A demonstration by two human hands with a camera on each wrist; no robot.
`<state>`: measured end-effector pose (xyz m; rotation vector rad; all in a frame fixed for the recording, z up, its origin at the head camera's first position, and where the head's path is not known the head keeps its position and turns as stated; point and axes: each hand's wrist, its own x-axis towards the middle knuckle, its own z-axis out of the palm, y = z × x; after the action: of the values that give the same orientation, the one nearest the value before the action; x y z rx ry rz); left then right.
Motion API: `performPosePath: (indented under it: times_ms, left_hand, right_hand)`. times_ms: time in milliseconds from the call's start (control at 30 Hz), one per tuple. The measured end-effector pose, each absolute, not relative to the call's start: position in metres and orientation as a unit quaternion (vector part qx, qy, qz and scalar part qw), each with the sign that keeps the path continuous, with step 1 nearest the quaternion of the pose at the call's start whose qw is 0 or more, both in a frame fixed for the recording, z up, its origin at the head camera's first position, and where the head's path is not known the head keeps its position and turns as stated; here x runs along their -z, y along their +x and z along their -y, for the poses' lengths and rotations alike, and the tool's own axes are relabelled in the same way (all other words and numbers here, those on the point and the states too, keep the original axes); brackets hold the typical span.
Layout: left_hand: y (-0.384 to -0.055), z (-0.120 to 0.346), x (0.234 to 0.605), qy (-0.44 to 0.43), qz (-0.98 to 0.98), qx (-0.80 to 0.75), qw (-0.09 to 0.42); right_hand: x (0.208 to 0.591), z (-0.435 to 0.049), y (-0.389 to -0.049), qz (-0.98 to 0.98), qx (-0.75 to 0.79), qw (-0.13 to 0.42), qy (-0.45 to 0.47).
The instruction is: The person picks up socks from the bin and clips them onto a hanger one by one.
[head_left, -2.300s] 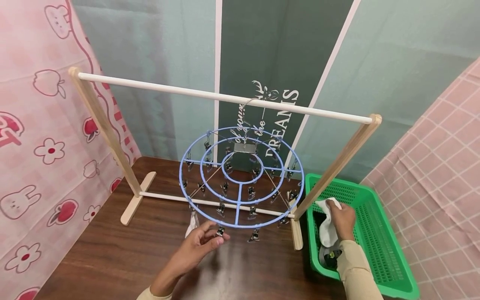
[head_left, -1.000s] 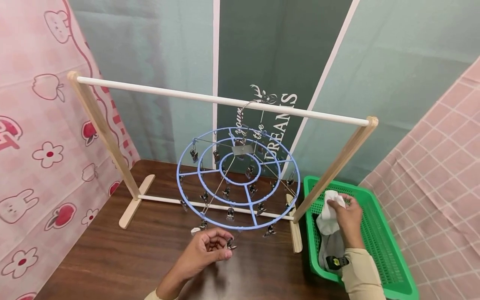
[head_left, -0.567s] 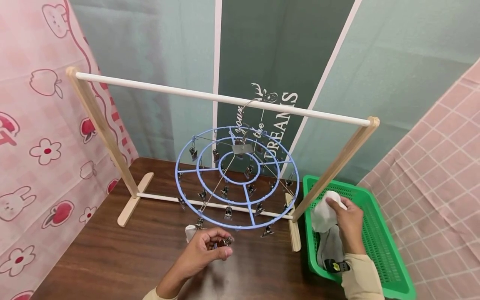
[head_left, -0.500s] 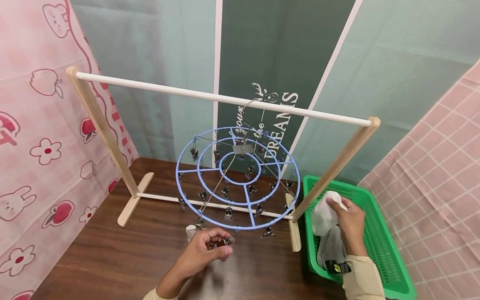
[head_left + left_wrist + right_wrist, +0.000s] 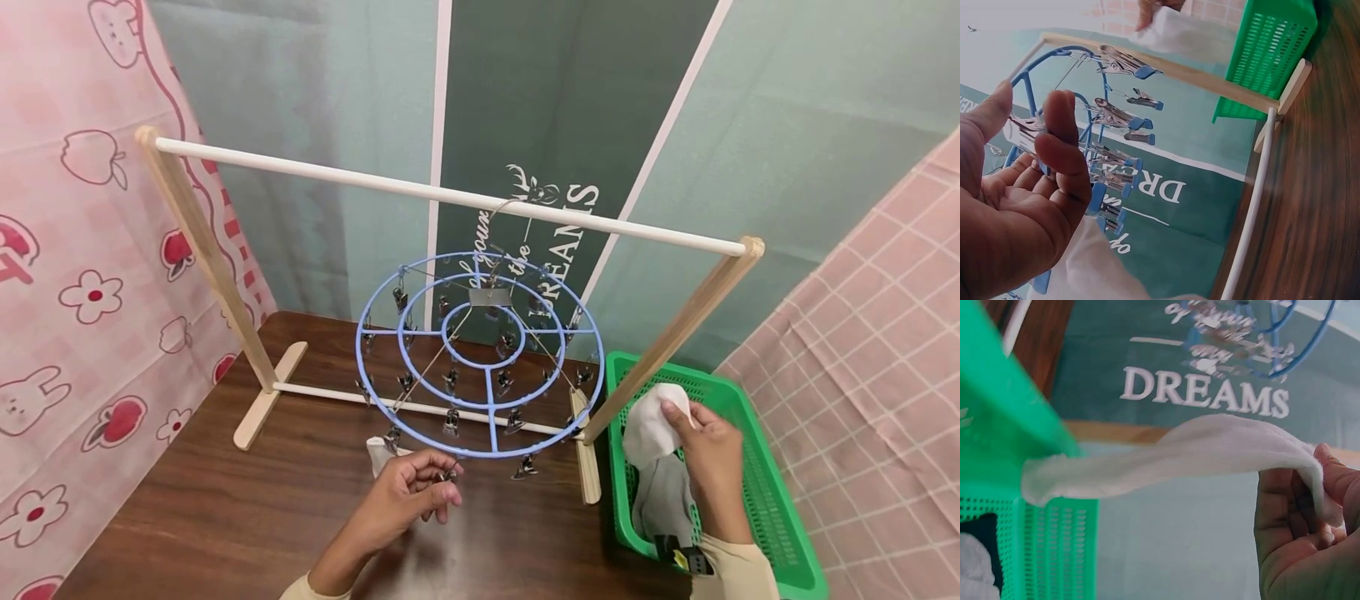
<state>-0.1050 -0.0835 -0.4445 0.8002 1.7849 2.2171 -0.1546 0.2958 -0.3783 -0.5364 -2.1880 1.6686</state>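
A round blue clip hanger (image 5: pixel 491 454) hangs from the white bar, with metal clips dangling from its rings. At its front, my left hand (image 5: pixel 401 496) pinches one clip (image 5: pixel 1022 131) between thumb and fingers. Just beside that hand, a white sock (image 5: pixel 377 454) hangs from another clip, partly hidden behind the fingers. My right hand (image 5: pixel 712 458) pinches a white sock (image 5: pixel 654 425) by one end above the green basket (image 5: pixel 787 525). In the right wrist view this sock (image 5: pixel 1204 447) stretches away from thumb and fingers. A grey sock (image 5: pixel 663 500) shows in the basket below.
A wooden rack with a white top bar (image 5: pixel 337 175) stands on the brown table (image 5: pixel 187 492). Its right post (image 5: pixel 675 333) rises between hanger and basket. Something black (image 5: pixel 985 534) lies in the basket. Printed cloths hang behind and at both sides.
The right hand has drawn the white sock up and slightly right, and the sock has spread out. The left hand keeps the clip pinched while the hanger has turned a little.
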Motion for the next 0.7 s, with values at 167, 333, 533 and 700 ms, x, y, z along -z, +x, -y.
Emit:
performPosePath:
  times_ms: [167, 333, 533, 700]
  left_hand:
    - [-0.106, 0.085, 0.445, 0.279, -0.61, -0.736, 0.088]
    - [-0.106, 0.087, 0.445, 0.285, -0.601, -0.742, 0.088]
    - [-0.107, 0.088, 0.446, 0.281, -0.586, -0.755, 0.086]
    - [-0.106, 0.088, 0.446, 0.275, -0.576, -0.765, 0.089]
  right_hand:
    - [0.372, -0.284, -0.143, 0.745, -0.629, 0.171, -0.139]
    - [0.371, -0.276, -0.128, 0.735, -0.651, 0.161, -0.094]
    - [0.373, -0.262, -0.118, 0.791, -0.576, 0.183, -0.099]
    - [0.373, -0.252, -0.105, 0.861, -0.478, 0.151, -0.089]
